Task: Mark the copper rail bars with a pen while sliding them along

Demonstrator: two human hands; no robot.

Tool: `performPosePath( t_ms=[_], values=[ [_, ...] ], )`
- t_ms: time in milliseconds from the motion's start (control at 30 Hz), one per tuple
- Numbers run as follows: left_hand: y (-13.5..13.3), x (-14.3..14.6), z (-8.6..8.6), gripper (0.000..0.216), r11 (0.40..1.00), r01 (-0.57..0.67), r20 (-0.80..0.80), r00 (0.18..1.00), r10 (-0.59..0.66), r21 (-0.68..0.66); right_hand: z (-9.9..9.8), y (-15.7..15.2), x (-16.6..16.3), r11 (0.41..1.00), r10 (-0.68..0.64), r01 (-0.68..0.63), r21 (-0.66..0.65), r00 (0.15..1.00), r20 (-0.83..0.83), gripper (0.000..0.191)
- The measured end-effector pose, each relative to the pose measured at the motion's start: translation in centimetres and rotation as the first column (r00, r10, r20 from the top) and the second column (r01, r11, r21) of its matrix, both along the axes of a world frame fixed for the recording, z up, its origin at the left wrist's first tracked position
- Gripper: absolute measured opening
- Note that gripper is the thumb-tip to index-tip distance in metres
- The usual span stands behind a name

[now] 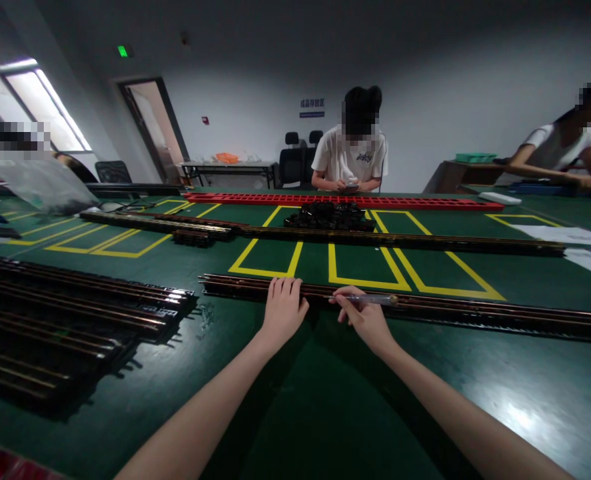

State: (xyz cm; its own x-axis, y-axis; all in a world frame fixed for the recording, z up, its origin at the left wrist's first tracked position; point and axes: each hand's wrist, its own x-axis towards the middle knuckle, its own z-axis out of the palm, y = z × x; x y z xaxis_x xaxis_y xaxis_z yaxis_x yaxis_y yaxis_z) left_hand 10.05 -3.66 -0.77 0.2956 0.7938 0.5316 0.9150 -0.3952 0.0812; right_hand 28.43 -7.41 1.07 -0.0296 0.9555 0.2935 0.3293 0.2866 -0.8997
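A long black rail [480,315] with copper-coloured strips along it lies across the table in front of me. My left hand [284,310] rests over its left part, fingers bent across the top and the thumb on the near side. To the right, my right hand [362,317] grips a slim screwdriver [375,299] with a clear handle. The tool lies almost level, its thin tip pointing left just above the rail. Whether the tip touches the rail I cannot tell.
More black rails [65,300] lie side by side at the left. Beyond the yellow tape outlines are another long rail [425,241], a heap of black parts [330,217] and a red slotted strip [255,199]. A person [350,157] stands opposite; others work at both sides.
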Motion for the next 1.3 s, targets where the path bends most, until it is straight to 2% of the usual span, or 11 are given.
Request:
performPosePath(
  t_ms=[467,767,1033,1300],
  values=[
    [-0.28,0.43,0.23,0.030,0.999,-0.013,0.009,1.000,0.013,-0.039,-0.33,0.37,-0.24,1.000,-0.015,0.016,0.025,0.999,-0.051,0.036],
    [-0.72,0.41,0.69,0.044,1.000,-0.012,-0.044,0.999,0.011,-0.022,0.04,0.16,-0.28,0.999,-0.035,0.037,0.027,0.998,-0.056,0.041],
    [-0.35,-0.06,0.49,0.052,0.997,0.037,0.005,0.999,-0.037,-0.065,-0.17,0.09,-0.17,0.998,-0.047,0.048,0.030,0.998,-0.038,0.044],
    [-0.51,-0.15,0.81,0.038,0.991,0.092,0.074,0.994,-0.085,-0.101,-0.07,0.12,-0.13,1.000,-0.010,0.010,0.000,1.000,-0.030,0.045]
  ],
)
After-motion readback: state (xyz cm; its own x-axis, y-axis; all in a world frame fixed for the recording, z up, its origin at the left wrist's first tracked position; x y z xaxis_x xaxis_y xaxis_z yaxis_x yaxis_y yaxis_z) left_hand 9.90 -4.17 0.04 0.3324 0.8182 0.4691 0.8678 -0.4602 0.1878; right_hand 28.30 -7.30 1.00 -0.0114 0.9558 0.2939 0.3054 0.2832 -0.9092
